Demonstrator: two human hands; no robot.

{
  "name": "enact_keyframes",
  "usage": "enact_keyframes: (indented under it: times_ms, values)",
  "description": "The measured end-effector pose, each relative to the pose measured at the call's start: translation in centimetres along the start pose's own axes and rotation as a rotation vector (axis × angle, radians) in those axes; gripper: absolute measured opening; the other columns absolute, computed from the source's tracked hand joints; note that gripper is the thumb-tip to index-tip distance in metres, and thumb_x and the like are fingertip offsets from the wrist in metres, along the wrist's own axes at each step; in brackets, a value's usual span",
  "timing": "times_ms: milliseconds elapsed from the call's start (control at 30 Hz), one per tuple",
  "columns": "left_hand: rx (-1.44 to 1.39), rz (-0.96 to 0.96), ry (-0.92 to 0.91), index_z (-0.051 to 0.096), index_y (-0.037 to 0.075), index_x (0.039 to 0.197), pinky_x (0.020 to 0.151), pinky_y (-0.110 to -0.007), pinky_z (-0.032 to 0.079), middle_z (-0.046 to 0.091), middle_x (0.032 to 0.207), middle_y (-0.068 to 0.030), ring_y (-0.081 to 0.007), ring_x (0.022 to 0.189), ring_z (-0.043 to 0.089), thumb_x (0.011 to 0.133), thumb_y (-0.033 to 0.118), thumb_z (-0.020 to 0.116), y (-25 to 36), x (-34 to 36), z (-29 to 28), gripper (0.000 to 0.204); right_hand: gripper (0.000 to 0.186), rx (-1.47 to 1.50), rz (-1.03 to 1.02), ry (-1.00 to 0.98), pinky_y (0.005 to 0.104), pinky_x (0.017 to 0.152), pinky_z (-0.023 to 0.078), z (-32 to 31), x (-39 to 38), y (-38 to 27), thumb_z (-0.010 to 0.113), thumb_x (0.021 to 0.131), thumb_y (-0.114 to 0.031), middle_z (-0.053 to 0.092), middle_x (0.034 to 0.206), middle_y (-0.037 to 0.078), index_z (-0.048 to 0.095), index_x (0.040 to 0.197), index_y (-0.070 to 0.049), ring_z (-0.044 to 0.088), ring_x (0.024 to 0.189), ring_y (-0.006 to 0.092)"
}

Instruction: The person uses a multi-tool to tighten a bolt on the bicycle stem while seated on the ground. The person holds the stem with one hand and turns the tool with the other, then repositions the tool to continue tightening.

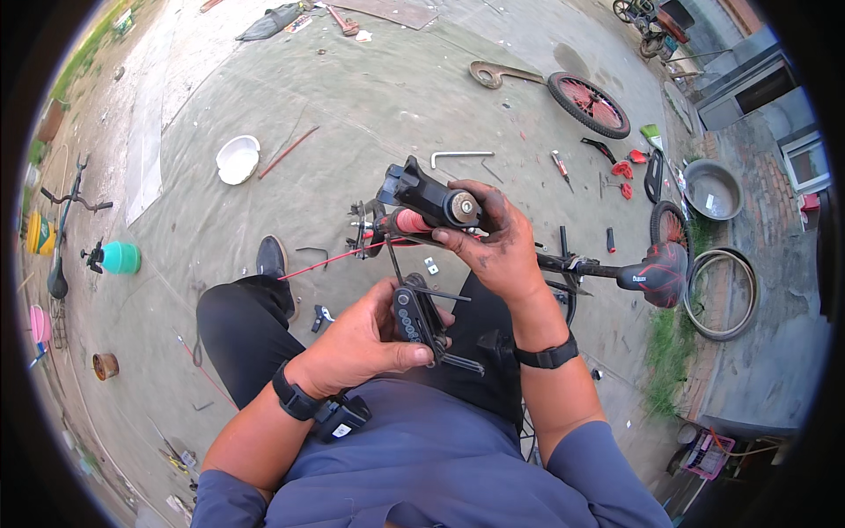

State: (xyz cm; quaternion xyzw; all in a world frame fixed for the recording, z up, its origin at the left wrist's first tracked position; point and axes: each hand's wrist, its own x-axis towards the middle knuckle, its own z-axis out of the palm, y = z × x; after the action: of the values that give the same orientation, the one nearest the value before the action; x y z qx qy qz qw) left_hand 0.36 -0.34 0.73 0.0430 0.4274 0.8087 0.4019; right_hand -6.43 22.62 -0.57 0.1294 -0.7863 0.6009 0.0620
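Note:
My left hand (348,339) is closed around a black folding multi-tool (410,317), held in front of my belly. Several of its hex keys are swung out, and one points up toward the bicycle. My right hand (497,246) grips a black bicycle stem (421,192) with a round metal bolt head on its near end. Just below the stem is a red ribbed part (408,220) at the front of the bike frame. A thin red cable (324,262) runs off to the left. The bike lies between my legs, its black saddle (653,275) to the right.
Around the bike on the concrete lie a large hex key (462,155), a screwdriver (562,167), a red-rimmed wheel (588,104) and a white bowl (238,160). A grey basin (713,189) and loose tyres (722,293) stand by the right wall. A teal bottle (121,257) is at left.

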Motion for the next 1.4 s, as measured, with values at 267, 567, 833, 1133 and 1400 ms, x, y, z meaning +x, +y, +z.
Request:
enact_keyframes:
  times_ms: [267,567,833,1133,1400]
  values:
    - [-0.120,0.100,0.047,0.040,0.003,0.144,0.104,-0.043,0.053,0.063,0.134,-0.0167,-0.0288,0.119,0.068,0.084,0.009,0.086,-1.1,0.0,-1.5,0.076,0.057,0.112,0.079,0.076,0.0371,0.096,0.059,-1.7,-1.7,-0.5,0.085,0.084,-0.003,0.066,0.127,0.014,0.058,0.133,0.001,0.068,0.117,0.0240]
    - [-0.194,0.120,-0.013,0.042,0.004,0.144,0.104,-0.044,0.053,0.064,0.134,-0.0167,-0.0324,0.121,0.067,0.081,0.012,0.089,-1.4,-0.3,-2.1,0.079,0.043,-0.098,0.026,-0.132,0.0305,0.082,0.059,-2.6,-5.6,-4.0,0.089,0.075,-0.005,0.069,0.110,0.010,0.071,0.114,-0.005,0.069,0.100,0.0194]
    - [-0.038,0.041,-0.063,0.040,0.002,0.150,0.101,-0.035,0.053,0.063,0.132,-0.0113,-0.0182,0.119,0.062,0.079,0.017,0.092,-0.8,-0.7,-1.8,0.089,0.062,-0.258,-0.122,-0.365,0.0400,0.089,0.057,-0.5,-5.6,-6.4,0.089,0.070,-0.013,0.065,0.125,0.012,0.067,0.127,-0.012,0.066,0.110,0.0323]
    - [-0.107,-0.001,-0.063,0.043,-0.001,0.147,0.103,-0.041,0.056,0.064,0.132,-0.0104,-0.0254,0.119,0.067,0.073,0.014,0.094,-1.0,-1.0,-1.7,0.091,0.064,-0.253,-0.168,-0.488,0.0413,0.092,0.056,-1.1,-5.7,-6.2,0.084,0.078,-0.016,0.063,0.137,0.014,0.061,0.138,-0.013,0.065,0.116,0.0347]
    - [-0.158,-0.094,-0.214,0.039,-0.001,0.148,0.101,-0.042,0.054,0.066,0.126,-0.0142,-0.0300,0.116,0.070,0.080,0.016,0.091,-1.0,-1.2,-1.2,0.087,0.035,-0.084,-0.175,-0.372,0.0407,0.091,0.056,-1.8,-5.8,-5.4,0.068,0.095,-0.014,0.072,0.117,0.017,0.068,0.129,-0.005,0.070,0.107,0.0364]
